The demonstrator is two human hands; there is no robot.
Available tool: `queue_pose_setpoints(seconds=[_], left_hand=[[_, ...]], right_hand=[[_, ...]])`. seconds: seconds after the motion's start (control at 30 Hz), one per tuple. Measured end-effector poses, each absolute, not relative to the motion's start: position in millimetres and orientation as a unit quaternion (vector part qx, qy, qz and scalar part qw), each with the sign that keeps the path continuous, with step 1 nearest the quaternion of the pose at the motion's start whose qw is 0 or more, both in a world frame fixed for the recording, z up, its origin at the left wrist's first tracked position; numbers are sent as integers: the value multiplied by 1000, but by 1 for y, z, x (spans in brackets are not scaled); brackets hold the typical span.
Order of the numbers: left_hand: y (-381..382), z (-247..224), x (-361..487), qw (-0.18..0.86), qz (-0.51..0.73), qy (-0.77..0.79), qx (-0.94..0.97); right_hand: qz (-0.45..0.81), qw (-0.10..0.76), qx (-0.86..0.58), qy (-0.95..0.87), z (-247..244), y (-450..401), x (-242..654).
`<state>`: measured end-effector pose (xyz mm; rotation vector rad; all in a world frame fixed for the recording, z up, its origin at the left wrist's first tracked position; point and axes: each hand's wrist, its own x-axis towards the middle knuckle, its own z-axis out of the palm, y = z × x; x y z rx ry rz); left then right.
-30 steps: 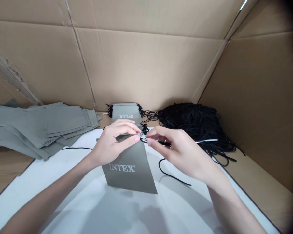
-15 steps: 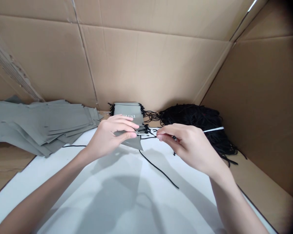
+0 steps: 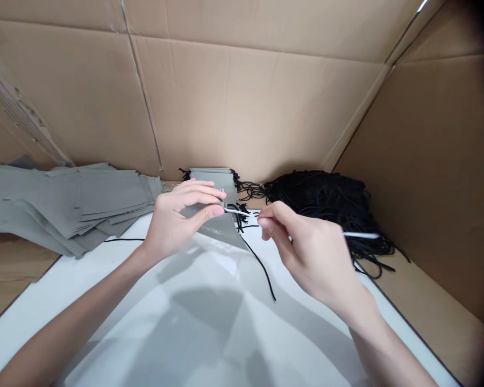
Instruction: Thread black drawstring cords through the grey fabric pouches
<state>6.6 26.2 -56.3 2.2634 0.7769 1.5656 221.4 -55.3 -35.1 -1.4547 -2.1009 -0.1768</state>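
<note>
My left hand is closed with thumb and fingers pinching the top edge of a grey fabric pouch. The pouch hangs below that hand, partly hidden by it. A thin white stick pokes out behind my right hand, whose thumb and forefinger are pressed together around it. Between the hands, a slim white length comes out at the pouch's edge; whether it is the same stick, I cannot tell. A black cord trails from near the pouch down over the white surface.
Loose grey fabric pieces lie piled at the left. Behind my hands stands a stack of grey pouches with black cord ends. A heap of black cords sits at the right. Cardboard walls enclose the white work surface.
The white length now shows more clearly at the pouch's edge. My right hand has turned and dropped slightly, and the stick behind it sits lower. The black cord's free end has swung left.
</note>
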Motion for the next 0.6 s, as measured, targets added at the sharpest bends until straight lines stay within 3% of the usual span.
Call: queue_pose_setpoints(seconds=[0.13,0.37,0.6], left_hand=[[26,-60,9,135,522,267,799],[38,-54,-1,113,511,255,813],[34,-53,-2,33,549,236,801]], right_hand=[[31,264,-560,-785,-38,-49,225],[108,349,-503,-784,-47,-40,220],[-110,401,-490,-766,-65,-42,207]])
